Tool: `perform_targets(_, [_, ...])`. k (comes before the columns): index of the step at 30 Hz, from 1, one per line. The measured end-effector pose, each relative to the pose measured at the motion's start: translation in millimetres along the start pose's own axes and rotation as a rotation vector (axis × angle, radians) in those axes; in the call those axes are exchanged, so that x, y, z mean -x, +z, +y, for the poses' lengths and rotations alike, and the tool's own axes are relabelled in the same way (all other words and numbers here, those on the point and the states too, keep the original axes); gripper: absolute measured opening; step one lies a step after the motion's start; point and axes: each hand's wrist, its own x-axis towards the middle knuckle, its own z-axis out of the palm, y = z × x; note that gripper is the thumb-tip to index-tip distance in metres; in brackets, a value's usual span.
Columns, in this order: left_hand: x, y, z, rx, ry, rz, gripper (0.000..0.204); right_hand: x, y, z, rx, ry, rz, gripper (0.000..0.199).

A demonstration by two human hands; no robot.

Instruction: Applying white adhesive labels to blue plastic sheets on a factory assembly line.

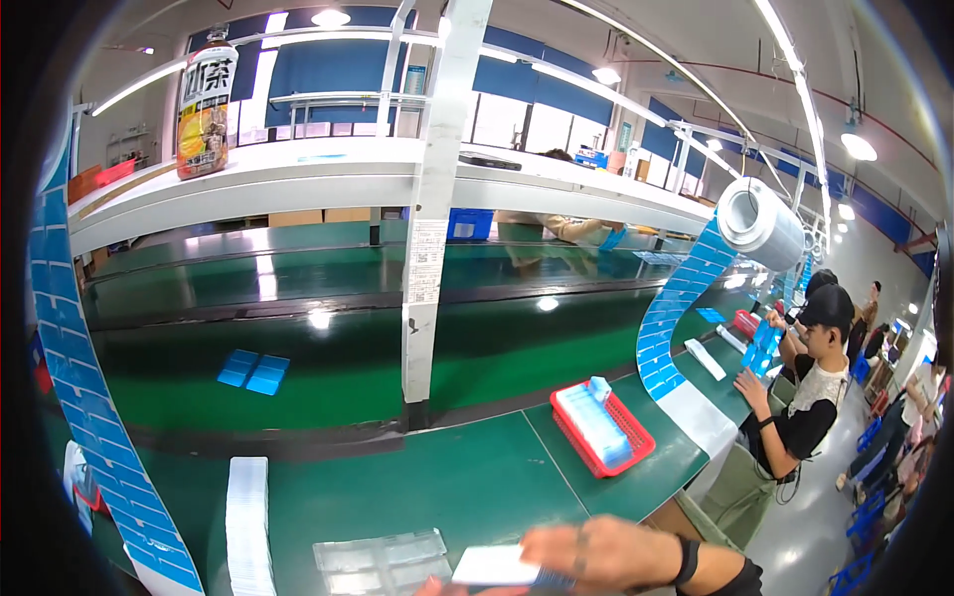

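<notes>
At the lower edge, my right hand (601, 552), with a black band at the wrist, is closed over the right end of a white card (492, 564). A blue edge shows beneath that card by the fingers. Only some fingers of my left hand (440, 588) come into the picture; they grip the card from its near side. Just left of it lies a transparent plastic sheet with rectangular pockets (383, 562) on the green bench. Farther left stands a long row of stacked white cards (248, 521).
A red basket (644, 444) holding pale blue-white packs sits right of centre. Strips of blue labels hang at the left (104, 437) and from a roll (760, 223) at the right. Two blue sheets (254, 372) lie beyond a white post (427, 298). A co-worker (810, 397) sits at the right.
</notes>
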Motion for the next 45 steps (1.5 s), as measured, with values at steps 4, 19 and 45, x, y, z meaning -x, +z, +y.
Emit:
perform_targets(4, [18.4,18.6,4.2,-0.313,-0.039,0.018,0.071,-14.1,37.2,-32.7,0.025,-0.138,0.170,0.024])
perform_targets(19, [37.7,-1.8,-8.5,-1.260,0.722,0.519,0.074,-47.6,94.0,-0.2,-0.502,0.241,-0.283,0.093])
perform_targets(45, [147.7,-104.1,55.7,-2.378,1.320,1.063,0.060,-115.5,131.0,246.8,0.271,0.645,-0.272,0.069])
